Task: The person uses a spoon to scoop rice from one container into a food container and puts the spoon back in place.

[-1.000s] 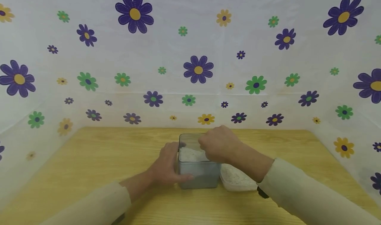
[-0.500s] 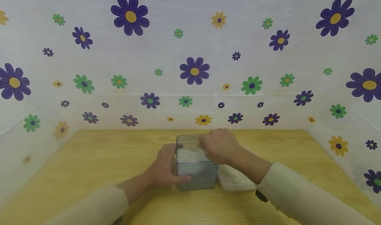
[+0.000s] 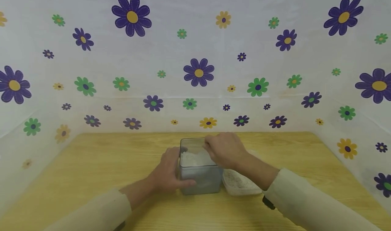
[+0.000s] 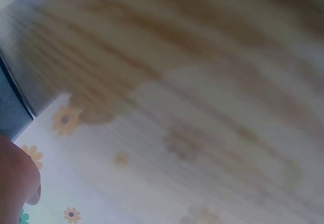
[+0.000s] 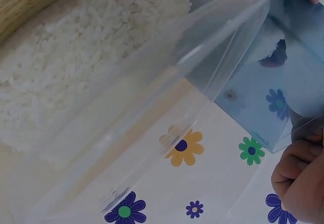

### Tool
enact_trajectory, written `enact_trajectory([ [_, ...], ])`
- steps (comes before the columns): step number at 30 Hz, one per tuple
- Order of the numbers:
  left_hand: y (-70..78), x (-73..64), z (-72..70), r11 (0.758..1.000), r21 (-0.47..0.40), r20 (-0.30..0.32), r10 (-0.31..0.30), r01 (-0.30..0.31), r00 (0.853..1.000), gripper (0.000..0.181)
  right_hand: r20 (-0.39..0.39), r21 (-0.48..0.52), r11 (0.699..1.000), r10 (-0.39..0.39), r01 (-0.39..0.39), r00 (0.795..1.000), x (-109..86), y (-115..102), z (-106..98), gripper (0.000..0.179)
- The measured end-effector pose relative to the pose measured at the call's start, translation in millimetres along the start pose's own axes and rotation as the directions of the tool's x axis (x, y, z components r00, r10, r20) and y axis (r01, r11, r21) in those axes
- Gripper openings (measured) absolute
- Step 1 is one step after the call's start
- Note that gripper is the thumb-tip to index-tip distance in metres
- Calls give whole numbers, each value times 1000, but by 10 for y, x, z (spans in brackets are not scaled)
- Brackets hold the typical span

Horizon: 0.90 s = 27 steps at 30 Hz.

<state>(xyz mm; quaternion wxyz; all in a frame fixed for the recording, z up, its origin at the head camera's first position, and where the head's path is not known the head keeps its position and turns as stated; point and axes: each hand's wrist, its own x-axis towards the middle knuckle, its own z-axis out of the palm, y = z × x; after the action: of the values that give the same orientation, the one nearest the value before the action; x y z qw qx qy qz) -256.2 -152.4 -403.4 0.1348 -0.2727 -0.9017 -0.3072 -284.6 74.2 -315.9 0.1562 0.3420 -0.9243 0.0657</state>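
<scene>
A square, clear blue-grey bin (image 3: 201,180) stands on the table with white rice (image 3: 187,158) inside. My left hand (image 3: 166,173) grips its left side, thumb along the front face; in the left wrist view, a fingertip (image 4: 20,178) shows beside the bin's corner. My right hand (image 3: 227,149) is over the bin's right rim, fingers curled round a pale, rounded, translucent utensil (image 3: 204,156) that dips inside. The fist covers most of this utensil, and I cannot tell its kind. Beside the bin on the right sits a shallow clear tub (image 3: 241,192) of rice, partly beneath my right forearm.
The wooden table (image 3: 107,163) ends at a white flowered sheet (image 3: 171,54) that rises behind it and along both sides. A dark wrist strap (image 3: 268,202) shows under the right sleeve.
The head view has shifted slightly, so the scene sits a bit further left. My right hand stays over the bin, and more of the pale utensil shows inside. My left hand keeps its grip.
</scene>
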Motion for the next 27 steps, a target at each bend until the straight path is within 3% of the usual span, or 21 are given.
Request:
enact_trajectory([
  [11,-46,-16,16,1000,2,1,0,0,1000,93,-14,53,998,41,-40,999,-15,-9,10,20],
  [27,-20,-7,32,1000,1,7,-2,2,1000,94,-47,91,996,23,-19,999,-50,15,22,18],
])
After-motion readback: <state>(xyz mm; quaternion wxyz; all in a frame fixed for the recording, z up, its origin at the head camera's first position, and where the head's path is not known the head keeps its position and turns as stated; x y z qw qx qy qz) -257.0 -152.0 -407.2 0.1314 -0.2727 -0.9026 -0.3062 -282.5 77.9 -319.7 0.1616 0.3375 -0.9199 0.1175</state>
